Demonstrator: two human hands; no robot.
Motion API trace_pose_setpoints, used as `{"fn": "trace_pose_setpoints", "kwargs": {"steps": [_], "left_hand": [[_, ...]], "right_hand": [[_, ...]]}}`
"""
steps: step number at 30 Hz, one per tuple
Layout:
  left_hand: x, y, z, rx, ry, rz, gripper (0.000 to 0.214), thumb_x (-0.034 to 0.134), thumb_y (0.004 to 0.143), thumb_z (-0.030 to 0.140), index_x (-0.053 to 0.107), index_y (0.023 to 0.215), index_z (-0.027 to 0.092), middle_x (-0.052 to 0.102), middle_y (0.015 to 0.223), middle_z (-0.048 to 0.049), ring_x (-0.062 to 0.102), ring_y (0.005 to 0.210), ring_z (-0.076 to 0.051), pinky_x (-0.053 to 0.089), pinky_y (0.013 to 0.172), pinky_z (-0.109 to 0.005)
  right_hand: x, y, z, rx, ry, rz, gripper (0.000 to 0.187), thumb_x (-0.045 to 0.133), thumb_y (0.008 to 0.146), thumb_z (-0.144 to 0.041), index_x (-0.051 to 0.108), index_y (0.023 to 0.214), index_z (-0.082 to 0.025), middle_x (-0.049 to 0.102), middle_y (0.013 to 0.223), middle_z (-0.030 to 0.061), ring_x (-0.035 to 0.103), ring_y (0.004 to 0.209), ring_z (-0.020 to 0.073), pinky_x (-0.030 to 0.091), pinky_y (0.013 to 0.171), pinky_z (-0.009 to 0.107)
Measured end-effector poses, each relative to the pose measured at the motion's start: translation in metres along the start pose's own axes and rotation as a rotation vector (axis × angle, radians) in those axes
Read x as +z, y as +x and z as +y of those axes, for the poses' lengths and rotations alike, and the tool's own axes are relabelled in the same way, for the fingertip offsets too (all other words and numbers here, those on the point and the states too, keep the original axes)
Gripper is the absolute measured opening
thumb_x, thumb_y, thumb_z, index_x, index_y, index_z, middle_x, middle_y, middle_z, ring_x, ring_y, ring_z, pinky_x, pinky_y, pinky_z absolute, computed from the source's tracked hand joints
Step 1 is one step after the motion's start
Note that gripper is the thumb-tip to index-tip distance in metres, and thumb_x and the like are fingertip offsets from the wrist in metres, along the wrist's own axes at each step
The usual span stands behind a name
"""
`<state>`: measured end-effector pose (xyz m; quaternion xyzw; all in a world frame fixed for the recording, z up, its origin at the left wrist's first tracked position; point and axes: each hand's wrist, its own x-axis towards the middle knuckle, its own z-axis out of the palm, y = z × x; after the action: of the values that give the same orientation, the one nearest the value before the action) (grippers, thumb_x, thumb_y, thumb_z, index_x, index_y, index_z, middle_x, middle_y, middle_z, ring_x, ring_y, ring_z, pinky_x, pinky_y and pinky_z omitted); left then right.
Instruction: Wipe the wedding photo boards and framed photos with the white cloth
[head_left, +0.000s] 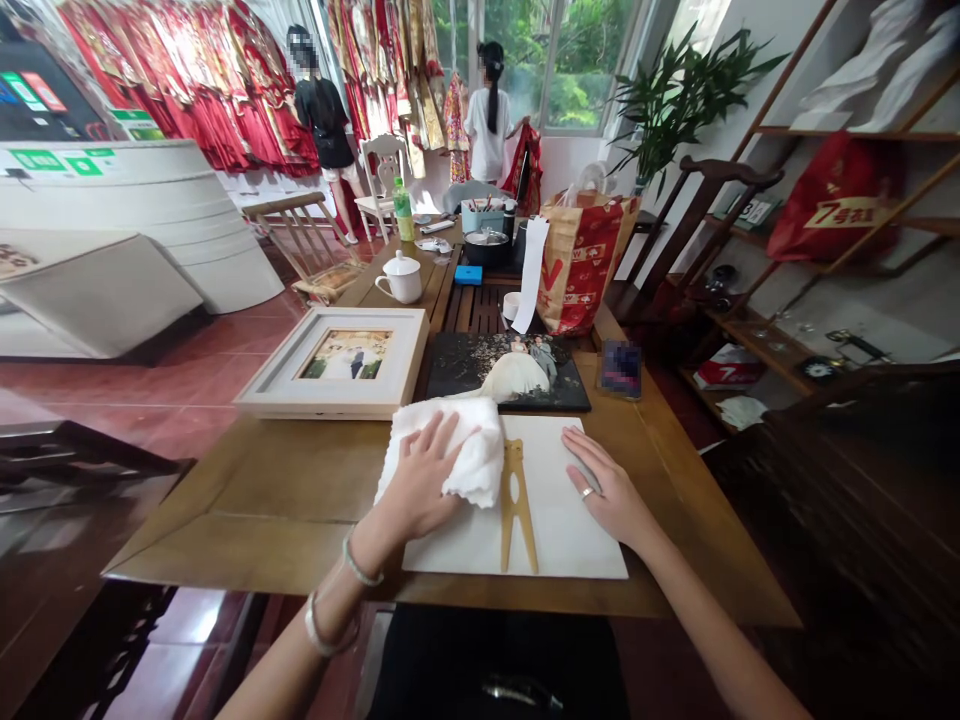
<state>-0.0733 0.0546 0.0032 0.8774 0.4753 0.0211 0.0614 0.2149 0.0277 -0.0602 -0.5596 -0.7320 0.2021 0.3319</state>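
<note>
My left hand (424, 475) lies spread on top of a folded white cloth (480, 440), fingers stretched out over it. The cloth covers the upper left part of a white board (574, 530) on the wooden table. My right hand (606, 490), with a ring on one finger, rests flat on the board's right side. Between the hands, a flat golden-yellow piece with two long legs and an oval hole (516, 515) lies on the board. Just beyond the board is a dark photo panel (465, 365) showing a couple, one in a white gown.
A white-framed photo (259, 385) lies at the left. Farther back stand a lidded white mug (405, 278), a green bottle (403, 212), a blue box (469, 275) and a red-and-tan paper bag (574, 265). A small dark item (620, 370) sits right. Two people are near hanging red garments.
</note>
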Motion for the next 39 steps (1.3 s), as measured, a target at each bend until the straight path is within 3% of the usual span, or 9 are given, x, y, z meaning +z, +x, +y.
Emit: {"fn": "trace_pose_setpoints", "kwargs": {"steps": [7,11,13,16,22,27,32,39], "left_hand": [[0.005,-0.084,0.033,0.065,-0.061,-0.054,0.090,0.052,0.066,0.028,0.017,0.150,0.027,0.003,0.158,-0.0060,0.002,0.143,-0.035,0.016,0.108,-0.053],[0.004,-0.104,0.042,0.065,-0.081,-0.093,0.097,0.052,0.061,0.023,0.013,0.150,0.031,0.000,0.159,-0.0028,0.004,0.143,-0.035,0.014,0.110,-0.052],[0.002,-0.095,0.041,0.059,-0.072,-0.110,0.095,0.052,0.062,0.024,0.014,0.149,0.031,0.003,0.159,-0.0041,0.004,0.143,-0.035,0.015,0.109,-0.053],[-0.003,-0.062,0.033,0.025,-0.030,-0.114,0.088,0.053,0.065,0.022,0.023,0.148,0.027,0.012,0.157,-0.0099,0.007,0.142,-0.036,0.018,0.107,-0.055],[-0.018,0.007,0.015,-0.058,0.022,-0.072,0.049,0.045,0.081,0.027,0.051,0.129,0.018,0.033,0.148,-0.0174,0.027,0.135,-0.039,0.029,0.101,-0.057],[-0.019,0.019,0.009,-0.072,0.018,-0.065,0.044,0.040,0.085,0.029,0.054,0.125,0.017,0.036,0.146,-0.0157,0.029,0.133,-0.038,0.030,0.101,-0.055],[-0.012,-0.013,0.023,-0.075,0.003,-0.083,0.072,0.049,0.070,0.020,0.037,0.141,0.019,0.023,0.154,-0.0138,0.016,0.140,-0.036,0.021,0.108,-0.053],[-0.001,-0.098,0.052,-0.059,-0.045,-0.258,0.111,0.051,0.045,0.017,0.015,0.149,0.031,-0.004,0.158,-0.0042,-0.002,0.142,-0.038,0.012,0.109,-0.059]], "right_hand": [[0.000,0.000,-0.001,-0.004,-0.013,-0.004,0.045,0.043,0.094,-0.033,0.048,0.136,-0.021,0.046,0.145,0.0099,0.037,0.137,0.0255,0.030,0.114,0.051],[0.000,-0.001,0.002,-0.021,-0.020,0.002,0.044,0.043,0.094,-0.032,0.048,0.137,-0.022,0.046,0.145,0.0088,0.037,0.137,0.0248,0.031,0.114,0.050],[0.001,-0.001,0.003,-0.023,-0.022,0.006,0.044,0.042,0.094,-0.032,0.048,0.136,-0.022,0.046,0.145,0.0091,0.037,0.137,0.0248,0.031,0.114,0.050],[0.000,-0.001,0.003,-0.022,-0.027,0.003,0.045,0.042,0.094,-0.032,0.048,0.136,-0.019,0.046,0.145,0.0103,0.037,0.137,0.0248,0.031,0.114,0.049],[-0.001,0.000,0.000,-0.005,-0.021,0.001,0.044,0.044,0.094,-0.034,0.049,0.136,-0.021,0.046,0.144,0.0097,0.037,0.137,0.0258,0.030,0.114,0.051],[-0.001,-0.001,-0.001,0.002,-0.013,-0.008,0.045,0.043,0.094,-0.034,0.048,0.136,-0.021,0.046,0.145,0.0091,0.036,0.138,0.0253,0.029,0.115,0.051],[0.000,-0.001,0.001,-0.006,-0.015,-0.004,0.045,0.042,0.094,-0.034,0.048,0.137,-0.021,0.046,0.145,0.0092,0.036,0.138,0.0252,0.030,0.114,0.051],[0.000,-0.003,0.001,-0.006,-0.005,0.003,0.045,0.042,0.094,-0.033,0.047,0.138,-0.024,0.046,0.145,0.0065,0.036,0.138,0.0246,0.030,0.115,0.050]]}}
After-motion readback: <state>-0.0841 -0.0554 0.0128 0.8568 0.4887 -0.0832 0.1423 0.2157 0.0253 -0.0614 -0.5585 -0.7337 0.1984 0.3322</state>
